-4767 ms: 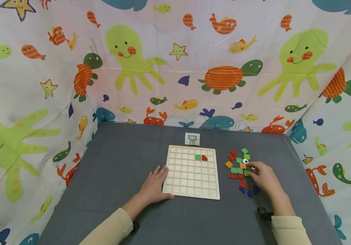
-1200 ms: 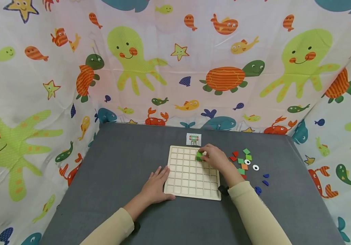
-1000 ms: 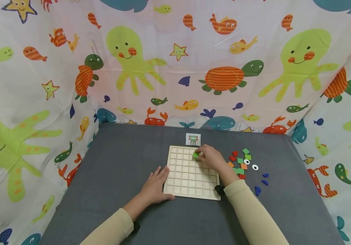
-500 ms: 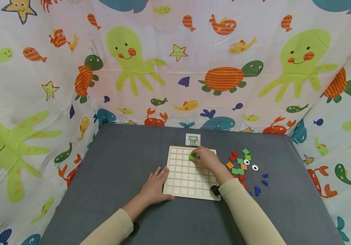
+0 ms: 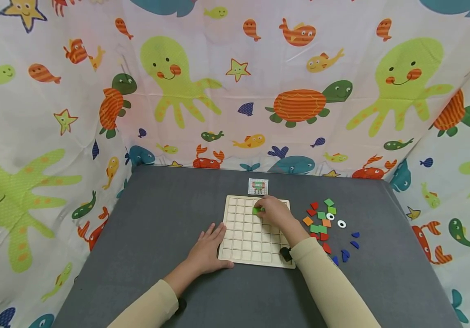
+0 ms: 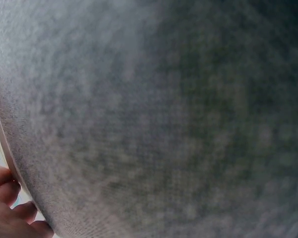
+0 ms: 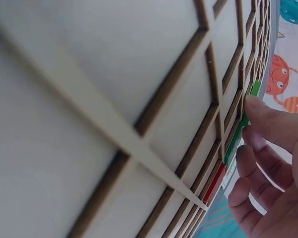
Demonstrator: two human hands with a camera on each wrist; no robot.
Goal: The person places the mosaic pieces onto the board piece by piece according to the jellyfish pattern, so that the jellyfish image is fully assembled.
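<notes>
A pale wooden grid board lies on the table. My left hand rests along its left edge, fingers spread and thumb at the near corner; only curled-looking fingertips show in the left wrist view. Over the board's upper rows, my right hand pinches a light green square tile at a cell. In the right wrist view the thumb lies against this green tile. Beside it in the same row sit a darker green tile and a red quarter-round tile, both hidden under the hand from above.
Right of the board lies a loose group of red, orange and green tiles. White rings and blue half-rounds are near them. A small printed pattern card lies behind the board. A sea-animal curtain surrounds the table.
My right hand has gone from the loose tiles to the board with a light green tile, then slid slightly left along the row. The left hand has stayed put.
</notes>
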